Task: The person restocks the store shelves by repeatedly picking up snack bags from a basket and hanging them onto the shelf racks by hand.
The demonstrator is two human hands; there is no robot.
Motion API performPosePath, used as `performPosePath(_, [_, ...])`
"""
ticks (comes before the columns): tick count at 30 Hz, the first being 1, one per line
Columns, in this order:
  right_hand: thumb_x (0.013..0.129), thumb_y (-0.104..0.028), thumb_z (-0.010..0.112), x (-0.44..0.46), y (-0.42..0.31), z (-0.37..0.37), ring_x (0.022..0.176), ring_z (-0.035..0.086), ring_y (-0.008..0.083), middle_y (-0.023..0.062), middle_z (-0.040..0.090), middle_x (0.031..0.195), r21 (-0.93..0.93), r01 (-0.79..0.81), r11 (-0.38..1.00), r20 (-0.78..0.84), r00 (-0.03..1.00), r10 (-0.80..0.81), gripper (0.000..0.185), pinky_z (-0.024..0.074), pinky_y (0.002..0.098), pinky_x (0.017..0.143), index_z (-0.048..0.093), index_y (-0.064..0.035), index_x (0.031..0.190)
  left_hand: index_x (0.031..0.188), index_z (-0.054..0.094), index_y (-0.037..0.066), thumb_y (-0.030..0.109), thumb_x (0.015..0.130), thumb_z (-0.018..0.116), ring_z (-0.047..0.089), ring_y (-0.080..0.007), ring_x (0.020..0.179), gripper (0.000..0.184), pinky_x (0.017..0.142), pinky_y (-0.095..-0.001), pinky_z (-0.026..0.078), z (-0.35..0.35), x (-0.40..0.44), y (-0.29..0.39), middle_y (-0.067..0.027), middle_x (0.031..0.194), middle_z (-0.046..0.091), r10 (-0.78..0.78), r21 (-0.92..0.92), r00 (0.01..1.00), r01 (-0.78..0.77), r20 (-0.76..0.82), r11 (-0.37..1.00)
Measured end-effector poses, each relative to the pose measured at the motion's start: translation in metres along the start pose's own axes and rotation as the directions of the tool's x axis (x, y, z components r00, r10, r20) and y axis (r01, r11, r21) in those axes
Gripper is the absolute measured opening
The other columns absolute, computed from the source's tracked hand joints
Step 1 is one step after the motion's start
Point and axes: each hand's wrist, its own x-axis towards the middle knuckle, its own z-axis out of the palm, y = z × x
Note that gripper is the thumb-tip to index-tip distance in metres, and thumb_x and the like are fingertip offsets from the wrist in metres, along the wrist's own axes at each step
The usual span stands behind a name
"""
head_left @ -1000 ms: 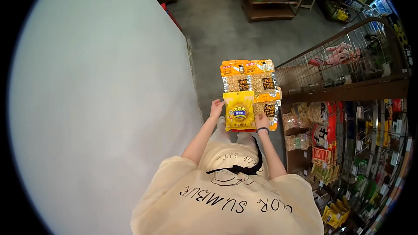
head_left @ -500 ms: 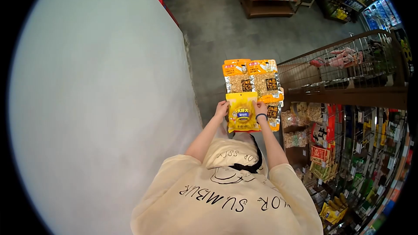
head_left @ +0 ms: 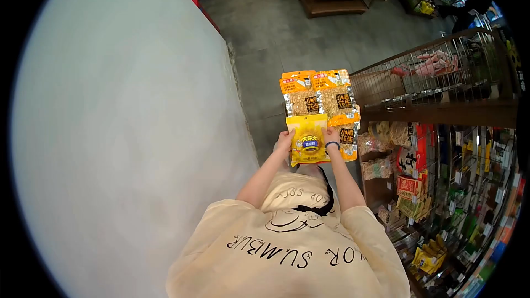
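A yellow snack bag (head_left: 308,154) with a round picture on its front is held upright before my body. My left hand (head_left: 285,141) pinches its left edge, and my right hand (head_left: 331,137), with a dark band at the wrist, pinches the right edge. Just beyond it are several orange-and-silver bags of peanuts (head_left: 335,99), partly overlapping each other. The yellow bag covers the lower left peanut bag. What supports the peanut bags is hidden.
A pale wall (head_left: 132,132) fills the left side. On the right runs a shelf (head_left: 430,113) with wire rails and packaged snacks. Yellow bags (head_left: 428,256) lie low on the right. Another brown shelf (head_left: 337,5) stands across the grey floor (head_left: 265,27).
My view has shifted slightly, and the shelves sit a little differently in it. Both hands keep hold of the yellow snack bag. A dark shape now shows at the upper right.
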Motion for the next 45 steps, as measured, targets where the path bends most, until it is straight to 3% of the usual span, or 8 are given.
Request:
performPosePath(5, [0.073, -0.022, 0.055, -0.026, 0.003, -0.01, 0.069, 0.057, 0.0208, 0.0132, 0.059, 0.078, 0.166, 0.155, 0.974, -0.056, 0.987, -0.148, 0.026, 0.0435, 0.0294, 0.06, 0.055, 0.0018, 0.084, 0.099, 0.044, 0.001, 0.021, 0.08, 0.049, 0.05, -0.0105, 0.078, 0.028, 0.064, -0.023, 0.041, 0.0, -0.034, 0.01, -0.0044, 0.09, 0.053, 0.081, 0.135, 0.997, -0.081, -0.001, 0.988])
performPosePath(7, [0.074, -0.021, 0.054, -0.047, 0.008, -0.012, 0.067, 0.056, 0.0173, 0.0117, 0.059, 0.076, 0.308, 0.135, 0.942, -0.126, 0.987, -0.1, 0.024, 0.0429, 0.0267, 0.059, 0.054, 0.0019, 0.082, 0.1, 0.044, 0.003, 0.021, 0.08, 0.049, 0.05, -0.0096, 0.081, 0.027, 0.067, -0.0222, 0.04, -0.006, -0.038, 0.01, -0.0032, 0.091, 0.053, 0.262, -0.025, 0.937, -0.264, 0.23, 0.964])
performPosePath(12, [0.078, -0.018, 0.052, -0.121, 0.019, -0.038, 0.06, 0.043, 0.0031, 0.0027, 0.052, 0.062, 0.287, 0.097, 0.953, -0.164, 0.985, -0.051, 0.022, 0.0379, 0.0198, 0.053, 0.046, 0.0033, 0.075, 0.101, 0.046, 0.004, 0.021, 0.081, 0.047, 0.048, -0.0086, 0.083, 0.027, 0.071, -0.0214, 0.039, -0.01, -0.068, 0.025, -0.0022, 0.092, 0.053, 0.148, 0.177, 0.883, -0.249, 0.446, 0.952])
performPosePath(21, [0.078, -0.012, 0.05, -0.198, 0.032, -0.074, 0.064, 0.048, 0.0044, 0.0075, 0.056, 0.071, 0.5, 0.213, 0.84, -0.365, 0.931, -0.019, 0.017, 0.0401, 0.0206, 0.055, 0.05, 0.0029, 0.085, 0.105, 0.045, 0.001, 0.018, 0.082, 0.045, 0.046, -0.0098, 0.087, 0.029, 0.075, -0.0212, 0.036, 0.005, -0.117, 0.019, -0.0031, 0.097, 0.05, 0.086, 0.316, 0.692, -0.432, 0.717, 0.845])
performPosePath(23, [0.081, -0.012, 0.046, -0.207, 0.054, -0.079, 0.077, 0.05, 0.0084, 0.004, 0.055, 0.087, 0.707, 0.2, 0.678, -0.257, 0.966, -0.017, 0.023, 0.04, 0.02, 0.068, 0.049, 0.0042, 0.097, 0.106, 0.045, 0.001, 0.015, 0.082, 0.044, 0.045, -0.0105, 0.087, 0.028, 0.075, -0.0215, 0.036, 0.01, -0.13, 0.013, -0.0033, 0.097, 0.05, 0.091, 0.302, 0.652, -0.465, 0.753, 0.832])
performPosePath(28, [0.081, -0.009, 0.045, -0.235, 0.085, -0.101, 0.081, 0.048, 0.0072, 0.0051, 0.055, 0.093, 0.743, 0.285, 0.606, -0.317, 0.947, -0.058, 0.022, 0.0385, 0.0185, 0.071, 0.05, 0.0048, 0.098, 0.101, 0.049, 0.002, 0.008, 0.079, 0.04, 0.047, -0.0162, 0.083, 0.025, 0.074, -0.0232, 0.036, 0.033, -0.171, 0.007, -0.0078, 0.092, 0.051, 0.151, 0.41, 0.518, -0.797, 0.842, 0.444])
performPosePath(35, [0.082, -0.008, 0.043, -0.291, 0.149, -0.14, 0.087, 0.049, 0.0107, 0.0082, 0.053, 0.1, 0.742, 0.267, 0.614, -0.325, 0.946, -0.019, 0.023, 0.0378, 0.0215, 0.077, 0.049, 0.0052, 0.1, 0.103, 0.049, 0.003, 0.006, 0.079, 0.039, 0.048, -0.019, 0.089, 0.026, 0.077, -0.0257, 0.036, 0.084, -0.239, -0.033, -0.0094, 0.099, 0.051, 0.097, 0.262, 0.296, -0.928, 0.95, 0.266])
performPosePath(45, [0.073, -0.003, 0.049, -0.371, 0.244, -0.235, 0.068, 0.05, 0.0091, 0.0088, 0.058, 0.079, 0.603, 0.5, 0.622, -0.694, 0.714, 0.098, 0.017, 0.0412, 0.0207, 0.064, 0.056, 0.0028, 0.088, 0.102, 0.049, 0.002, 0.005, 0.078, 0.04, 0.047, -0.0249, 0.092, 0.026, 0.08, -0.0298, 0.035, 0.176, -0.321, -0.145, -0.0113, 0.098, 0.051, 0.03, 0.093, 0.1, -0.98, 0.995, 0.174])
